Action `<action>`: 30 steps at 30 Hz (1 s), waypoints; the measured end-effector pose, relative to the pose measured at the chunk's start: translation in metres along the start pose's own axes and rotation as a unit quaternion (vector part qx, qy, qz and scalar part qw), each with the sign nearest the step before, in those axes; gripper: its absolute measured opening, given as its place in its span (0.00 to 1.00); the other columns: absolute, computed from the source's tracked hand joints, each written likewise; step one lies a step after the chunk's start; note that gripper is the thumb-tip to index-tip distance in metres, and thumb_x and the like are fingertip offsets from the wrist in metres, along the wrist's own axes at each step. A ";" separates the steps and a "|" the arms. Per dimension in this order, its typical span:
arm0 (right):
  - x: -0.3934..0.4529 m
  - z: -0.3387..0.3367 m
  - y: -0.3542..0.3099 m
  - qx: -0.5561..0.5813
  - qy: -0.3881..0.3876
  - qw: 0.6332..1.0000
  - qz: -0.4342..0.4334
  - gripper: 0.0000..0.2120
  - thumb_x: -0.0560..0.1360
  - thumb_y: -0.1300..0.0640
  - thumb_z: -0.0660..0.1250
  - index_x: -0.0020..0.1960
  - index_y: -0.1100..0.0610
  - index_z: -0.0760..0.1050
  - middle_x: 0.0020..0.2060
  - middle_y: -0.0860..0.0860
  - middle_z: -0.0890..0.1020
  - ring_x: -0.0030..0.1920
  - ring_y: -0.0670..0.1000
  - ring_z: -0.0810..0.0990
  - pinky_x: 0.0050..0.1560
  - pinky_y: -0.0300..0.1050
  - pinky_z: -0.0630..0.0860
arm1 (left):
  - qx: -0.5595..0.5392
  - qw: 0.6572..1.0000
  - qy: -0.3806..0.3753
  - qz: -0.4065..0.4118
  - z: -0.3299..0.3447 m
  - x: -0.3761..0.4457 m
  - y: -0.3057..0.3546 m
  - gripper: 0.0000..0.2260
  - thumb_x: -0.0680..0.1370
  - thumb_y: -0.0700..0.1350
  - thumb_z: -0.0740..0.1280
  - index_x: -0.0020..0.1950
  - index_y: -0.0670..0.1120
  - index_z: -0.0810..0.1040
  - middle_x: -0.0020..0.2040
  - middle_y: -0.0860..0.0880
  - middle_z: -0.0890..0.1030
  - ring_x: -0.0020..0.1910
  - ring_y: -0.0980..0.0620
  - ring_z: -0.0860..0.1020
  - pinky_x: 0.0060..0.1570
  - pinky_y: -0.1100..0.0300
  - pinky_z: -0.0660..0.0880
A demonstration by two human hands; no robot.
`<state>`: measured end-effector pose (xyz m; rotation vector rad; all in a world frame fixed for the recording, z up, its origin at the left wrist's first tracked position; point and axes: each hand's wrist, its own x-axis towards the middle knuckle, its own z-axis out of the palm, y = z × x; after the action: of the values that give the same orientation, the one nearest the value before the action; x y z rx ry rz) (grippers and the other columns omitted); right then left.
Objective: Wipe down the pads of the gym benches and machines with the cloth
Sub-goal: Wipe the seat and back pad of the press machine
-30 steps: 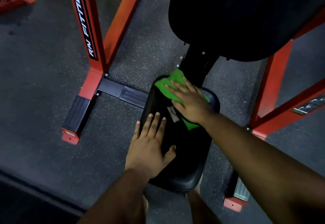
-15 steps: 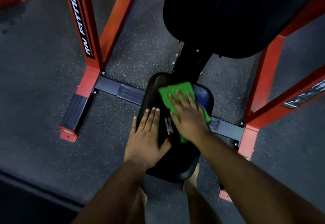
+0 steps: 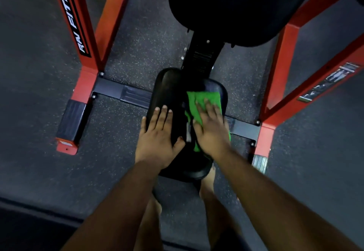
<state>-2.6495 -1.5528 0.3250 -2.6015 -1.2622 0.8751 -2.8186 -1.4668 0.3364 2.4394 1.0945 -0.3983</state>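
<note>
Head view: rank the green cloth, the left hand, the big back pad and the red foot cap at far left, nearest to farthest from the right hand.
1. green cloth, under the right hand.
2. left hand, beside it on the seat pad.
3. back pad, ahead, above.
4. red foot cap, far left on the floor.

Green cloth [image 3: 204, 101]: near half covered by right hand [image 3: 211, 130], only far part and a strip by the wrist show. Seat pad [image 3: 169, 91]: middle hidden under both hands; left hand [image 3: 157, 140] covers its left edge. Back pad [image 3: 226, 8] cut off by top edge. Red frame uprights [image 3: 86, 34] cut off at top. Sticker strip [image 3: 329, 80] on right rail too small to read. Frame lettering [image 3: 75, 22] partly cropped.
</note>
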 end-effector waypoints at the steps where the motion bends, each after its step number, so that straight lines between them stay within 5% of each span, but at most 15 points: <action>1: -0.030 0.004 -0.001 0.012 -0.009 1.000 -0.001 0.29 0.84 0.42 0.54 0.82 0.40 0.47 0.83 0.44 0.46 0.82 0.50 0.42 0.78 0.60 0.49 | 0.001 1.000 0.001 0.001 0.001 0.000 0.000 0.40 0.76 0.65 0.47 0.83 0.46 0.50 0.84 0.48 0.47 0.82 0.50 0.43 0.79 0.42 0.44; 5: -0.016 0.004 0.013 -0.030 -0.037 0.998 0.042 0.29 0.83 0.37 0.46 0.81 0.37 0.40 0.81 0.42 0.37 0.80 0.50 0.32 0.74 0.73 0.35 | 0.012 1.000 0.003 0.006 0.003 0.001 -0.001 0.39 0.77 0.64 0.48 0.83 0.46 0.49 0.84 0.47 0.47 0.82 0.49 0.43 0.79 0.41 0.44; 9: 0.079 -0.011 0.005 -0.021 -0.035 0.995 0.096 0.29 0.83 0.35 0.46 0.81 0.38 0.43 0.82 0.45 0.40 0.81 0.56 0.34 0.68 0.84 0.44 | 0.018 1.000 0.009 0.006 0.006 0.001 -0.001 0.38 0.77 0.64 0.46 0.84 0.47 0.45 0.84 0.48 0.44 0.82 0.50 0.40 0.80 0.42 0.42; 13: 0.025 -0.006 -0.004 0.008 -0.048 0.996 0.071 0.36 0.77 0.27 0.51 0.81 0.39 0.49 0.82 0.41 0.42 0.81 0.51 0.34 0.69 0.81 0.52 | 0.017 1.000 0.012 0.012 0.008 0.001 -0.003 0.38 0.77 0.64 0.47 0.84 0.47 0.48 0.84 0.47 0.46 0.82 0.49 0.42 0.80 0.41 0.43; 19: -0.035 0.003 -0.002 -0.071 -0.060 0.994 0.051 0.36 0.78 0.28 0.48 0.81 0.36 0.38 0.81 0.44 0.34 0.79 0.57 0.28 0.69 0.81 0.35 | 0.014 1.000 0.005 0.019 0.005 -0.002 -0.003 0.35 0.79 0.61 0.43 0.83 0.47 0.49 0.84 0.48 0.46 0.82 0.48 0.42 0.79 0.40 0.46; 25: 0.081 -0.002 -0.014 -0.075 -0.056 0.996 0.009 0.34 0.80 0.34 0.53 0.81 0.38 0.43 0.83 0.48 0.42 0.81 0.63 0.36 0.75 0.75 0.46 | 0.008 1.000 0.009 0.016 0.007 0.001 -0.004 0.32 0.80 0.58 0.42 0.84 0.50 0.46 0.84 0.50 0.44 0.82 0.50 0.39 0.80 0.43 0.44; 30: -0.005 0.001 -0.009 -0.016 -0.011 1.000 0.017 0.31 0.81 0.38 0.56 0.81 0.42 0.54 0.83 0.47 0.49 0.82 0.56 0.43 0.78 0.65 0.55 | 0.002 1.000 0.004 0.007 0.002 -0.001 0.000 0.33 0.79 0.59 0.44 0.83 0.49 0.49 0.84 0.49 0.47 0.82 0.49 0.41 0.80 0.41 0.46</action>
<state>-2.6589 -1.5511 0.3293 -2.6522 -1.2505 0.8984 -2.8194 -1.4679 0.3350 2.4520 1.0808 -0.3872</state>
